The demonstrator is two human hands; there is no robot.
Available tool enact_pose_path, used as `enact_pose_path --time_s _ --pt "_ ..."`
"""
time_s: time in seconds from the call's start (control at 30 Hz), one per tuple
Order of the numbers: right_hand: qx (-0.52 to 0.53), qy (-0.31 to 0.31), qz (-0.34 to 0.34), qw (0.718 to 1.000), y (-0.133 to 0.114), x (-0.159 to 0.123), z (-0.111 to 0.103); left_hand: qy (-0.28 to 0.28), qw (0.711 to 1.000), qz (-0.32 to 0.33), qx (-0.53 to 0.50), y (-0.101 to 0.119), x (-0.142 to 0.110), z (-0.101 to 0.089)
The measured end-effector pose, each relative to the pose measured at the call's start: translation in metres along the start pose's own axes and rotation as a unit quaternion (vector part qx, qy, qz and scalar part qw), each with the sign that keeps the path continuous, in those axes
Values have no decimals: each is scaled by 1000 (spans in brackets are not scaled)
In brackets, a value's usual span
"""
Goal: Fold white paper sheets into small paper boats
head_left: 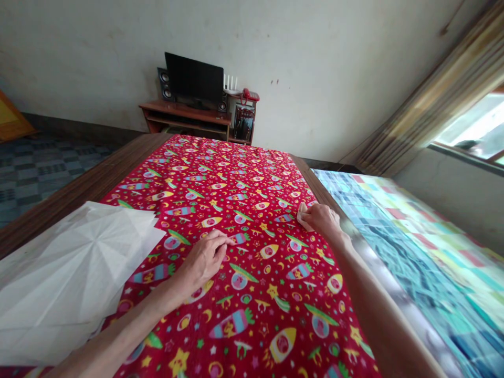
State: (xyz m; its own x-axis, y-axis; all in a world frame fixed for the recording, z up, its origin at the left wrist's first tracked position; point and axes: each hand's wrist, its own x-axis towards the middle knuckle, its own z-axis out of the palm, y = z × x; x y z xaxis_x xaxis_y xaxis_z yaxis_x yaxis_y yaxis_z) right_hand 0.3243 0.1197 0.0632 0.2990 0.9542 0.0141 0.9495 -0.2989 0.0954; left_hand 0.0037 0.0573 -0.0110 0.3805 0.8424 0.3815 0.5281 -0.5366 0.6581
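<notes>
head view: left hand [208,255] rests on red patterned cloth [244,207], whether its grip holds anything cannot be told; right hand [323,216] grips a small pale piece [302,216].

Both forearms [134,320] at full stretch, left hand [207,256] palm down, fingers loosely bent, right hand [323,216] farther out, fingers pinching!

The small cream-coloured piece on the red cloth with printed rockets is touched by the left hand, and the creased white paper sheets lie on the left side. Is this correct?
Not quite: the head view shows the right hand, not the left, touching the small cream-coloured piece on the red cloth with printed rockets. The creased white paper sheets do lie on the left side.
</notes>
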Motion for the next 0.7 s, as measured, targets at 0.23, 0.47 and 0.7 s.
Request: enact_pose_path --time_s 0.23,0.47,0.7 --pt "8 144 -36 989 -18 -43 -13 -2 1000 0 9 0 -1 1" --pt "102 116 -332 930 -71 -120 37 -6 999 26 18 6 0 -7" --pt "191 107 -380 899 -82 -130 51 -1 993 36 108 11 -24 -62"
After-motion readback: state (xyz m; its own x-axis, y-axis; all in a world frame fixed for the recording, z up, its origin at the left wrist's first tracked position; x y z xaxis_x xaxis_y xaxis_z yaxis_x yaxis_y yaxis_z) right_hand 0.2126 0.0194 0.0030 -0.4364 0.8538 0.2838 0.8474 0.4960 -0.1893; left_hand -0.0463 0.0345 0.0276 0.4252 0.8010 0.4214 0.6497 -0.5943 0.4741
